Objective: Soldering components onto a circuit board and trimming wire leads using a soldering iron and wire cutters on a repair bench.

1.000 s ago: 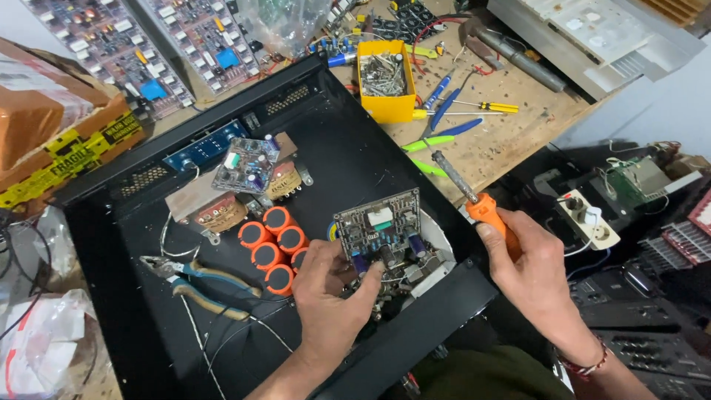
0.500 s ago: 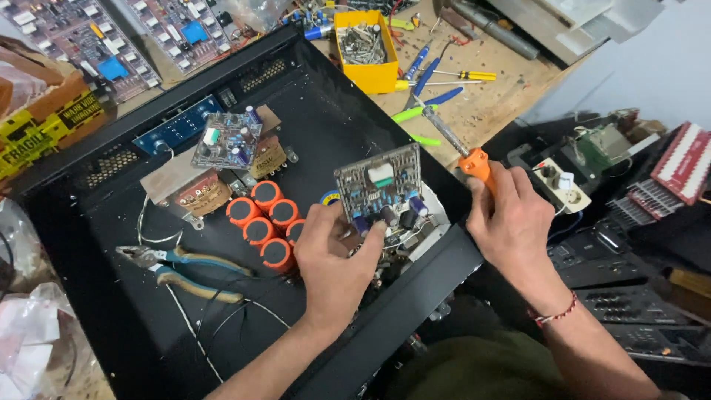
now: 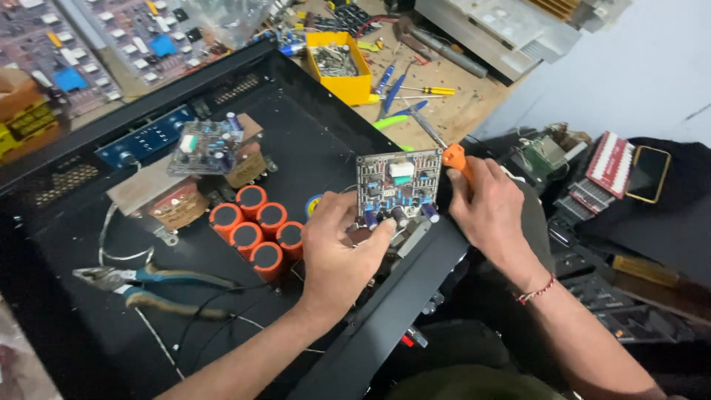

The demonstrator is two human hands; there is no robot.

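Head view: left hand (image 3: 337,248) grips the lower edge of a circuit board (image 3: 398,183), held upright at frame centre over the black case (image 3: 311,126). Right hand (image 3: 492,211) clenches an orange-handled screwdriver (image 3: 453,157), its tip apparently behind the board. Orange capacitors (image 3: 255,226) sit left; pliers (image 3: 148,285) lower left.

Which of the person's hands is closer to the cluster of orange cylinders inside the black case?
Left. The left hand grips the green circuit board just right of the orange cylinders. The right hand holds an orange-handled screwdriver beyond the board, farther right.
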